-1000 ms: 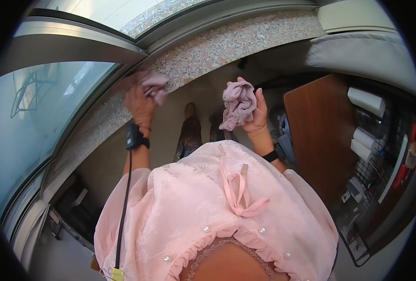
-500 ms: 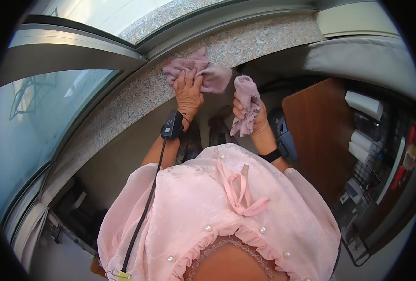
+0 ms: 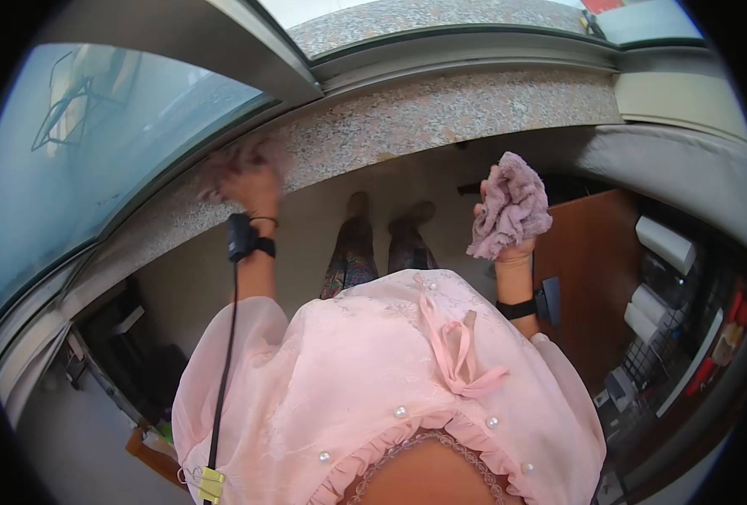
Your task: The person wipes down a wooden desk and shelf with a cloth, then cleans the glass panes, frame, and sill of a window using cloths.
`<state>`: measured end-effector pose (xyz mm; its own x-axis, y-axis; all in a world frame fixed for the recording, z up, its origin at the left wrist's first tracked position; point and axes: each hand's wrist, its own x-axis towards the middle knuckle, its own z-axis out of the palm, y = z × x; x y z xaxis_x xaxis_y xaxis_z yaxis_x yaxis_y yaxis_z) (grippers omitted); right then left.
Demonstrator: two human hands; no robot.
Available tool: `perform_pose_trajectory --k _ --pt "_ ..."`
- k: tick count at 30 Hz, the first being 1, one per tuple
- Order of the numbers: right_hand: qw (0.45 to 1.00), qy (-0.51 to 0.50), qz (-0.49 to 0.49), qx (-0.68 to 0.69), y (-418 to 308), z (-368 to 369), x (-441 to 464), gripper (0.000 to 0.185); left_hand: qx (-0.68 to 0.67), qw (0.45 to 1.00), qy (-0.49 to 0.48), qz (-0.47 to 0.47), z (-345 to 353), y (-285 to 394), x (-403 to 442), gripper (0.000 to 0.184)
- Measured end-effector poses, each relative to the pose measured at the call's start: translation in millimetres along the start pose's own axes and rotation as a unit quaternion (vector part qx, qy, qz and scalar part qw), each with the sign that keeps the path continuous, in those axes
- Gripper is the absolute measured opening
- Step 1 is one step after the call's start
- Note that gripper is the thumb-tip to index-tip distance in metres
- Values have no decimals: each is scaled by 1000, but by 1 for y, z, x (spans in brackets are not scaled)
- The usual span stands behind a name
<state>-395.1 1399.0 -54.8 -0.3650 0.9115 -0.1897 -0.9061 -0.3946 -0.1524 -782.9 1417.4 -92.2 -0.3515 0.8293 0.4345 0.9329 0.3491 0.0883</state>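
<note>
On the speckled granite windowsill (image 3: 441,109), my left hand (image 3: 258,189) presses a crumpled mauve cleaning cloth (image 3: 246,158) close to the window frame. Motion smears this hand and its cloth, so single fingers are hard to make out. A second mauve cloth (image 3: 515,206), bunched up, is gripped in my right hand (image 3: 518,250). That hand is raised in front of the sill's near edge, to the right, touching nothing else. The cloth covers most of its fingers.
A sliding window with a metal frame (image 3: 281,50) borders the sill on its far side. To the right stand a brown wooden panel (image 3: 588,269), white rolls (image 3: 666,244) and a grey covered item (image 3: 676,160). A black cable (image 3: 225,370) runs from my left wrist.
My left hand has slid its cloth leftward along the sill, toward the window frame. My right hand has moved right with its cloth, which now looks more bunched. The view has shifted too.
</note>
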Motion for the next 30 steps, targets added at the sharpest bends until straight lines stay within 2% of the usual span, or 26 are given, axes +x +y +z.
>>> perform_pose_trajectory --k 1,2,3,4,6,7,8,10,11,13,16,17,18,19,21,23,24,25,26,27,28,30 --pt "999 31 -7 -34 1 2 -1 51 -9 998 19 67 -7 38 4 37" --pt "977 176 -52 -111 12 28 5 44 -77 992 -53 88 5 58 -9 34" --pt "972 194 -50 -121 19 31 8 44 -145 976 -127 99 18 79 -23 36" --pt "967 211 -50 -132 24 31 11 44 -183 966 -122 139 19 101 -36 36" --pt "974 181 5 -133 40 30 19 43 -263 923 -123 251 23 128 -49 32" --pt "978 151 42 -138 48 29 25 43 -306 899 -132 283 21 129 -47 35" --pt "979 146 41 -138 57 26 29 43 -303 900 -127 285 21 115 -40 35" --pt "975 151 156 -49 71 19 31 44 -332 893 -115 282 14 72 -26 24" --pt "970 145 179 -71 80 21 31 44 -305 924 -103 205 -1 40 -19 20" --pt "966 157 193 -70 99 26 31 42 -164 977 -80 107 -5 -49 -26 25" --pt "961 147 225 -58 119 21 29 41 5 997 -24 -67 -18 -175 -40 25" --pt "959 181 209 -62 129 28 30 41 -93 976 -7 -196 -18 -219 -41 23" --pt "956 214 190 -66 136 32 31 40 -191 929 9 -317 -15 -247 -38 21" --pt "964 155 201 -76 138 25 27 38 -195 930 11 -311 -18 -241 -22 21" --pt "967 153 192 -72 144 23 24 37 -244 914 184 -268 -36 -199 25 21" --pt "967 156 187 -72 145 26 18 36 -220 947 212 -99 -43 -112 57 21" --pt "967 174 166 -82 145 27 15 36 -318 911 206 -162 -39 -72 60 19" --pt "966 192 144 -91 145 28 12 36 -243 945 183 -122 -31 -46 54 18" --pt "967 190 139 -95 145 30 9 36 -267 944 187 -53 -17 -18 46 19" --pt "965 209 114 -110 145 31 6 35 -297 942 140 64 -14 12 43 20" --pt "961 230 93 -124 144 30 1 35 -372 916 43 144 -13 47 39 21" --pt "966 192 112 -129 139 23 -10 35 -397 903 34 161 -11 90 38 27"
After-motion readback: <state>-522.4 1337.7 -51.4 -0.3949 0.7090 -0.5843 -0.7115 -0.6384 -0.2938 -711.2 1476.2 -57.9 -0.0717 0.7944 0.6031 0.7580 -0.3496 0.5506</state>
